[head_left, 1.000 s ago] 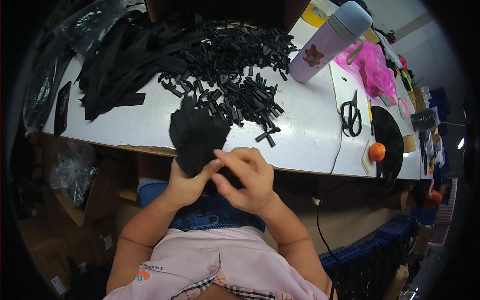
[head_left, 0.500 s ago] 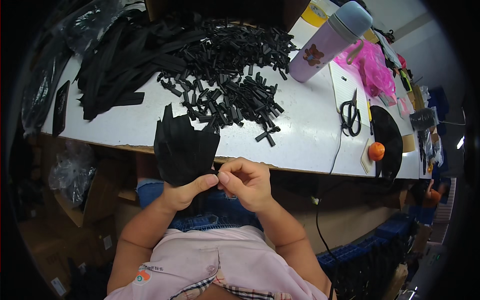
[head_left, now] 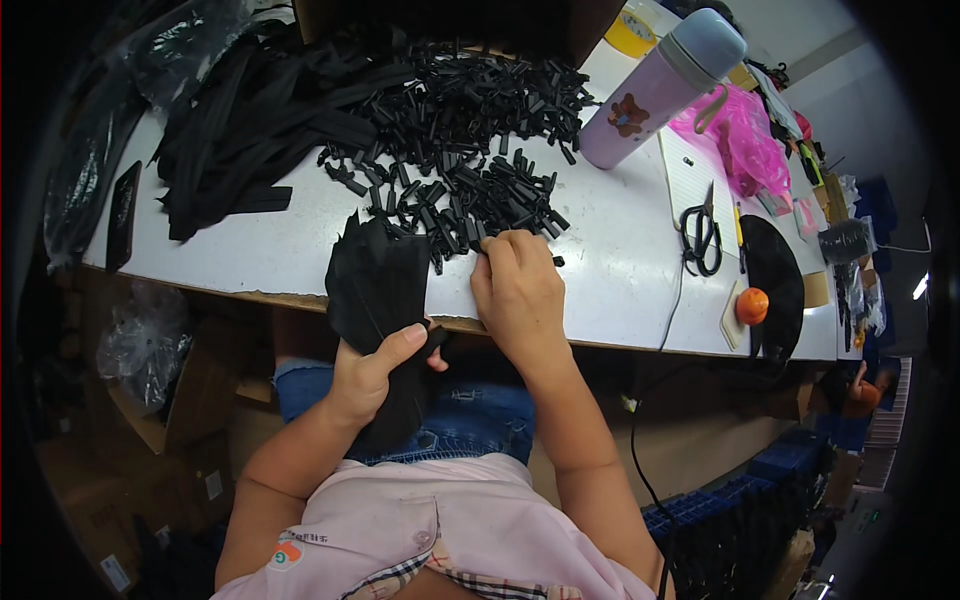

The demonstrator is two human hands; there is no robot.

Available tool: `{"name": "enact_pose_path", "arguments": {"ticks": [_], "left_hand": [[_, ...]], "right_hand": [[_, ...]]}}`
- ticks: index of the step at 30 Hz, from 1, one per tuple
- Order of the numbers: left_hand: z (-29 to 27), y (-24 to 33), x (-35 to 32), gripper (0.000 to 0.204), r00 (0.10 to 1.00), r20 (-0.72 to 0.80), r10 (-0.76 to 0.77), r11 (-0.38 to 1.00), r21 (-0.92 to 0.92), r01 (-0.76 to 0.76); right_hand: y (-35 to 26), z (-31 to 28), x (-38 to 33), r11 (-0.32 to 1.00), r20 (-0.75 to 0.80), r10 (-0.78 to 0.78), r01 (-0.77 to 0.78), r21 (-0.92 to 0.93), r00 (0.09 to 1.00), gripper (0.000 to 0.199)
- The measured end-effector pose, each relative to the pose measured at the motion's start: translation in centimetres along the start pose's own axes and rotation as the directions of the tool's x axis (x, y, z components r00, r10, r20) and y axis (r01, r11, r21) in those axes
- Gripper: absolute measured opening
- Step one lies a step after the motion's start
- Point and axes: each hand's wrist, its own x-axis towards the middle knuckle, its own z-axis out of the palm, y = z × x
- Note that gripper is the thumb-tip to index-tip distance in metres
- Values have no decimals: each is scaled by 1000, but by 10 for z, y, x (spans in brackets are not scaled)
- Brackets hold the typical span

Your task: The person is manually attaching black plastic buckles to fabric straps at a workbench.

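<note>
My left hand [head_left: 368, 375] is closed around a bundle of black zipper strips [head_left: 375, 285], which fan out above it past the table edge and hang down below it. One strip's end curls out by the thumb. At the near edge of a pile of small black zipper sliders [head_left: 455, 195] with long pull tabs, my right hand [head_left: 522, 290] has its fingers curled down and pinched. A black slider shows at its fingertips, though the hand hides most of the grip.
More black strips [head_left: 250, 130] lie at the far left, beside a phone [head_left: 122, 217] and clear plastic bags [head_left: 190, 60]. Rightward are a lilac bottle [head_left: 650, 100], black scissors [head_left: 702, 235], a notebook [head_left: 685, 180], an orange fruit [head_left: 752, 306] and a pink bag [head_left: 740, 135].
My right hand has left the left thumb and moved up to the slider pile. My left hand has shifted slightly right, its strip bundle now narrower and more upright.
</note>
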Motion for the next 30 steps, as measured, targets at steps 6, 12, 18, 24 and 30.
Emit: {"name": "enact_pose_path", "arguments": {"ticks": [6, 12, 18, 24, 30], "left_hand": [[0, -5, 0, 21, 996, -21, 88, 975, 206, -82], [8, -10, 5, 25, 941, 10, 339, 861, 398, -315], [12, -7, 4, 15, 956, 18, 292, 878, 392, -275], [10, -5, 4, 15, 961, 27, 274, 841, 478, -253], [5, -8, 5, 16, 959, 24, 282, 830, 496, -256]], "right_hand": [[-5, -20, -3, 850, 101, 241, -260, 458, 965, 11], [-22, -33, -20, 334, 323, 225, -384, 861, 919, 9], [-20, -37, -17, 641, 137, 80, -156, 752, 987, 7], [-19, -38, -17, 659, 156, 60, -156, 736, 986, 9], [-17, -33, -17, 676, 114, 2, -85, 732, 994, 9]]}}
